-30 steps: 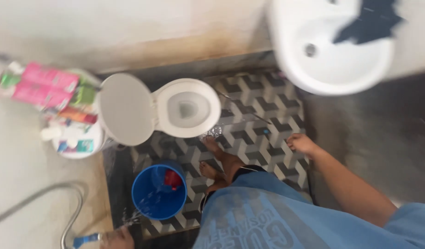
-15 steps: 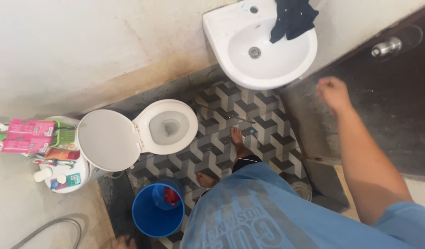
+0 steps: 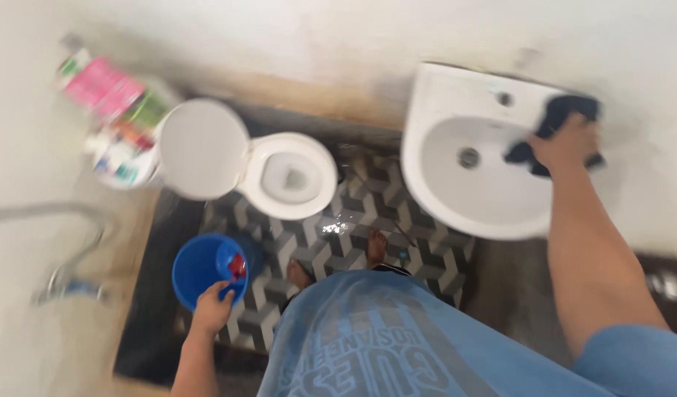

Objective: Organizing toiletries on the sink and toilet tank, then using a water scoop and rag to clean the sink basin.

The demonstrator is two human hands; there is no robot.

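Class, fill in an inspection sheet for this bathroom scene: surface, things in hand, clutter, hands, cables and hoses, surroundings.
Surface: patterned grey-and-white tiled floor, a wet patch near the toilet.
Things in hand: dark blue cloth on the rim of the white wall-mounted basin; round blue plastic bucket on the floor.
Clutter: blurred pink and green packets on the cistern.
Hands: right hand on the cloth; left hand at the bucket rim, fingers blurred.
Cables and hoses: grey hose at left.
Surroundings: white toilet, lid up; stained wall.
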